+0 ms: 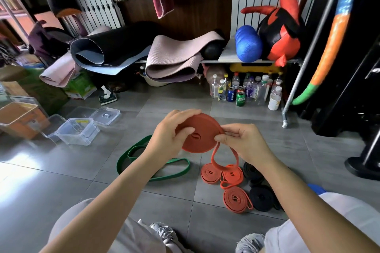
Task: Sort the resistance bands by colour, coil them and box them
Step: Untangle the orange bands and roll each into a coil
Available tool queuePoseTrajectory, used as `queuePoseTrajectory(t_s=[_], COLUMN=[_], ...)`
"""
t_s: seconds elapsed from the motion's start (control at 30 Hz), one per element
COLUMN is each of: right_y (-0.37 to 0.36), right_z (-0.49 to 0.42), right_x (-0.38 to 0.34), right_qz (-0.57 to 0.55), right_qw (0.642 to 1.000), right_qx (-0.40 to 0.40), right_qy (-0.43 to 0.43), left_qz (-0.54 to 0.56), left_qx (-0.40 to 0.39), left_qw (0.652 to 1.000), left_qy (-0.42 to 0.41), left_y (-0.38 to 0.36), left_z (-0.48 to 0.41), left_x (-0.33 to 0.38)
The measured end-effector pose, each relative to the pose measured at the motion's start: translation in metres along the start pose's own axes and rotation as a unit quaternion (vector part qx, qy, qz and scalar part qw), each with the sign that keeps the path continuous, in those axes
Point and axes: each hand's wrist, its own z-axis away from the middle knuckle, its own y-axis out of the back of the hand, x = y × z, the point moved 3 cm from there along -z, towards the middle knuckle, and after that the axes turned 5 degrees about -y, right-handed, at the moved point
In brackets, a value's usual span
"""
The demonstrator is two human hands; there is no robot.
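My left hand grips a large flat coil of orange-red resistance band held above the floor. My right hand pinches the band at the coil's right edge, and its loose end hangs down in a loop. Below on the tiles lie three coiled orange bands, with coiled black bands to their right. Loose, uncoiled green bands sprawl on the floor at the left, partly behind my left forearm.
Clear plastic boxes and their lids stand on the floor at the left, beside an orange bin. Bottles and cans sit under a low shelf behind. Rolled yoga mats lie further back. My knees and shoes are at the bottom.
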Motion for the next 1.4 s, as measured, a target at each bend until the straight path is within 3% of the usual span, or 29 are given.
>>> queuePoseTrajectory(t_s=[0.2, 0.27, 0.37, 0.5, 0.7, 0.97, 1.03, 1.17, 1.4], right_y=[0.001, 0.002, 0.000, -0.003, -0.001, -0.001, 0.001, 0.009, 0.012], right_z=[0.003, 0.001, -0.002, -0.002, 0.001, 0.006, 0.005, 0.001, -0.012], right_x=[0.003, 0.002, 0.004, 0.003, 0.005, 0.007, 0.006, 0.009, 0.017], right_qz=[-0.058, -0.042, -0.017, -0.002, -0.058, -0.122, -0.096, 0.110, -0.001], right_qw=[0.998, 0.999, 0.999, 0.999, 0.998, 0.991, 0.994, 0.992, 0.991], right_qx=[0.025, 0.013, -0.015, -0.032, -0.010, 0.025, 0.037, 0.018, -0.014], right_qy=[-0.015, -0.016, -0.032, -0.027, -0.019, -0.039, -0.047, -0.058, -0.137], left_qz=[0.101, 0.074, -0.049, -0.105, -0.003, 0.099, 0.114, 0.131, 0.135], left_qx=[0.060, 0.025, -0.075, -0.149, -0.065, 0.039, 0.051, 0.057, 0.062], left_qw=[0.990, 0.994, 0.993, 0.983, 0.997, 0.990, 0.987, 0.982, 0.977], left_qy=[0.079, 0.082, 0.077, 0.001, 0.049, 0.097, 0.104, 0.120, 0.151], left_y=[-0.009, -0.009, -0.007, -0.013, -0.012, -0.011, -0.011, -0.011, -0.017], left_z=[0.005, 0.005, -0.001, -0.002, 0.000, 0.004, 0.006, 0.008, -0.006], left_x=[0.003, 0.003, 0.007, 0.012, 0.005, 0.010, 0.009, 0.005, -0.004])
